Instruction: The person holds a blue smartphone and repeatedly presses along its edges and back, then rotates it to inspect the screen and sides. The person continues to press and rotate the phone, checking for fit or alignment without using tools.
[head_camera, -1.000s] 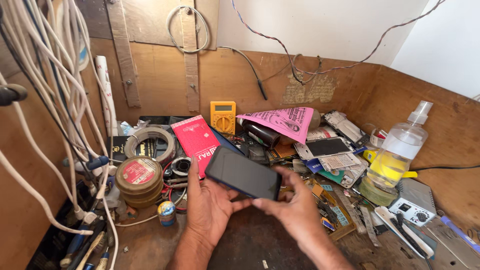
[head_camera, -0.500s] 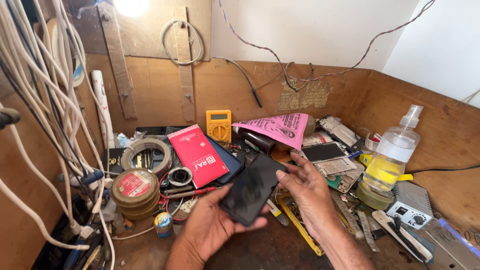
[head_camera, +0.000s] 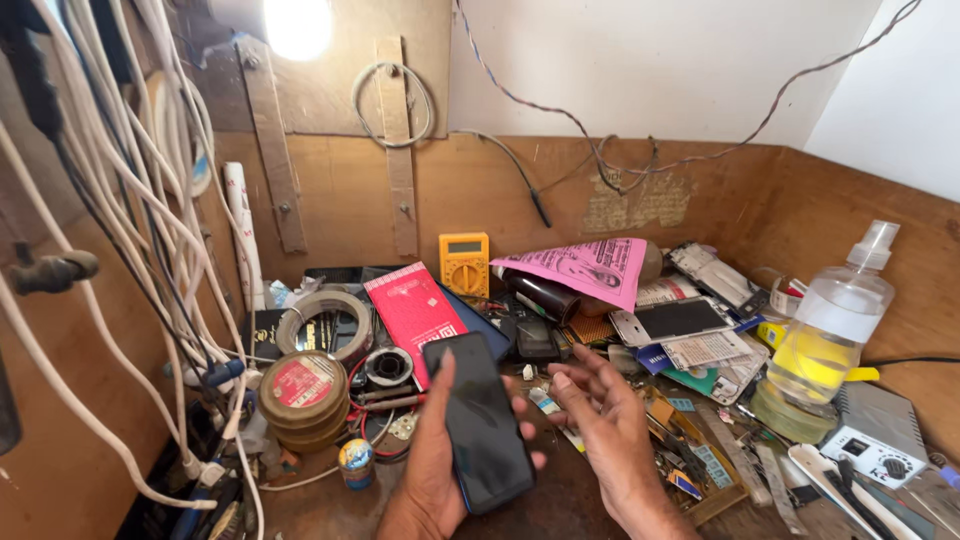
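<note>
Right now I'm cradling the dark phone (head_camera: 478, 425) face-up in my left hand (head_camera: 432, 470), thumb curled over its edge, above the tabletop (head_camera: 570, 500). At three o'clock my right hand (head_camera: 610, 425) is hovering open and empty; the phone is looking unopened.

A yellow multimeter (head_camera: 464, 264) stands beside a pink paper (head_camera: 590, 268); spray bottle (head_camera: 832, 335) far right.

A black phone (head_camera: 478, 425), a red booklet (head_camera: 415, 310), a yellow meter (head_camera: 465, 264), a pink printed leaflet (head_camera: 588, 268) by the bench's back edge, yellow liquid in a clear spray bottle (head_camera: 828, 345), white cables (head_camera: 120, 250), a red-topped brass tin (head_camera: 303, 388)
</note>
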